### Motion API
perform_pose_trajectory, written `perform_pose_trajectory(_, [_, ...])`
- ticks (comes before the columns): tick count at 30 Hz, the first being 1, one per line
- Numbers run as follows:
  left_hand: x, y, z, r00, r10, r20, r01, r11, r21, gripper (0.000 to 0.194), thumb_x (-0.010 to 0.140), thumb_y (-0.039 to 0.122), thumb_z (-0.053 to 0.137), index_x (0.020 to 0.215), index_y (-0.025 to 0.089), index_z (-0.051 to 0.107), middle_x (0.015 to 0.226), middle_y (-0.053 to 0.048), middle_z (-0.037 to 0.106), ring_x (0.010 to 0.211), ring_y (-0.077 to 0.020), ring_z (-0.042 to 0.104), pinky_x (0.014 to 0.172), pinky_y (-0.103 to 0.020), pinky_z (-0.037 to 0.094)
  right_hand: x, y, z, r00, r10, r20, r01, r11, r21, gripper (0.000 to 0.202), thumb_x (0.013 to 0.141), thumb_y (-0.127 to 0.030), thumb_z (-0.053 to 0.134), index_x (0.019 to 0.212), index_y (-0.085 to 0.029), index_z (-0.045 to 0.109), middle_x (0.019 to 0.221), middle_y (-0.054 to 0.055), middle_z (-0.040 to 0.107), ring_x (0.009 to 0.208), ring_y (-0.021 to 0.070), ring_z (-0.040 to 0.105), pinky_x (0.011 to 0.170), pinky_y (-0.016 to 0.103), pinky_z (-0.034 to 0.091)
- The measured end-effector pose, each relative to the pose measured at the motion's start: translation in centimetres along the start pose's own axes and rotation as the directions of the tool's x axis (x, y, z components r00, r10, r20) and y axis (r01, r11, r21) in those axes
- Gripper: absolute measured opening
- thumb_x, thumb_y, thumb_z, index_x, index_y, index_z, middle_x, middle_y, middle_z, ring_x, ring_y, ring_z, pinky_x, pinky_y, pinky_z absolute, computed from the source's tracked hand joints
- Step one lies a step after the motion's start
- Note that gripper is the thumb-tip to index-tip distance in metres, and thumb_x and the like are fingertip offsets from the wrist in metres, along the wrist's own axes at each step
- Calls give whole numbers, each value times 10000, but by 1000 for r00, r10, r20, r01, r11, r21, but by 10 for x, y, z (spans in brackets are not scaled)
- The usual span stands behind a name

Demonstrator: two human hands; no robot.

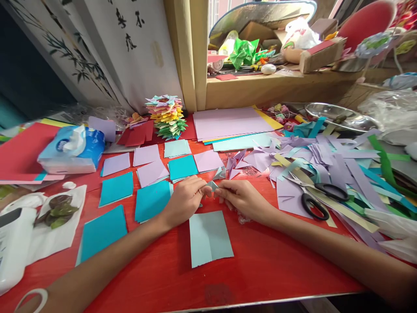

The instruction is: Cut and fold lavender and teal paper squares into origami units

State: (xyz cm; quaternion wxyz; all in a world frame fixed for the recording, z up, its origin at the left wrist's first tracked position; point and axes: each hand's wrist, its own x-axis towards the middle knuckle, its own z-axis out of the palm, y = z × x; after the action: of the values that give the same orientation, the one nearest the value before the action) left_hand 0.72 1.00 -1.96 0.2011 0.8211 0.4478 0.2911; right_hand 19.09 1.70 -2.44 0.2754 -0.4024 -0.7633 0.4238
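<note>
Between my two hands, over the middle of the red table, is a small folded piece of light blue paper [213, 185]. My left hand [187, 195] pinches its left side, and my right hand [237, 193] pinches its right side. Just beyond my fingertips another folded light blue piece [219, 173] shows. Nearer to me lies a light blue square sheet [211, 238] with a crease down it and a ragged near edge. Folded purple pieces [235, 164] sit behind my right hand. By my left hand is a stack of teal squares [152, 201].
More teal [103, 232] and purple squares [116, 164] lie to the left, near a tissue pack [73, 148]. A colourful folded-paper tower [167, 116] stands behind. To the right, black-handled scissors [314, 204] rest on heaped paper strips [339, 161], before a metal bowl [342, 116].
</note>
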Motion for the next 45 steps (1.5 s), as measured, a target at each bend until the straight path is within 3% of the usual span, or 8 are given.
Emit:
perform_pose_trajectory(6, [2,-4,-1,986,-169,9,168,976,-141,276,855,361,475,665,192,582,659,15,573,657,-125,504,618,-254,399,5,11,-2,986,-6,168,-34,972,234,297,914,-344,372,744,-145,513,570,-17,530,437,55,470,430,185,377])
perform_pose_trajectory(13, [0,-3,0,985,-156,-72,149,985,-93,269,868,306,458,661,192,587,682,12,597,703,-126,526,664,-257,403,4,11,1,994,30,108,-57,962,265,292,909,-356,365,777,-143,515,610,-18,525,414,50,495,347,163,357])
perform_pose_trajectory(20, [3,6,-11,979,-65,-195,125,943,308,322,926,300,307,829,158,579,797,-37,594,723,-133,535,631,-252,397,8,15,1,985,172,-12,-159,934,321,342,842,-443,476,654,-158,486,476,-33,510,355,63,468,335,171,346])
perform_pose_trajectory(28, [-23,50,-26,984,-108,141,-35,658,752,637,883,508,258,421,161,526,384,-47,493,363,-148,452,423,-246,134,6,7,1,985,173,-18,-163,953,254,504,865,-557,322,580,-163,455,427,-31,461,335,63,418,359,191,312])
perform_pose_trajectory(33, [-43,69,-14,892,-360,273,23,641,767,598,820,539,418,371,157,518,354,-64,480,369,-176,489,422,-239,250,-2,-4,3,982,-141,124,160,975,-157,375,810,-518,493,763,-156,578,698,13,575,584,93,491,517,212,346])
perform_pose_trajectory(37, [-40,65,-9,883,-378,278,71,693,717,331,815,401,514,648,138,626,478,-73,581,461,-227,572,425,-246,278,-3,-4,7,946,-222,235,296,886,-357,320,749,-449,609,921,-181,581,895,33,585,688,123,500,564,237,340])
perform_pose_trajectory(40, [-28,55,-13,917,-305,257,98,797,597,227,872,239,421,763,155,601,595,-57,623,500,-203,578,429,-251,278,0,1,5,975,-184,123,210,945,-249,218,791,-357,583,914,-177,570,896,35,548,715,123,480,616,244,365])
perform_pose_trajectory(45, [-10,38,-18,903,-426,58,430,892,-142,346,868,434,388,732,183,581,574,16,545,498,-117,506,461,-221,359,5,6,-2,994,-36,-102,59,969,240,192,789,-365,590,848,-183,576,874,21,537,779,132,478,686,245,380])
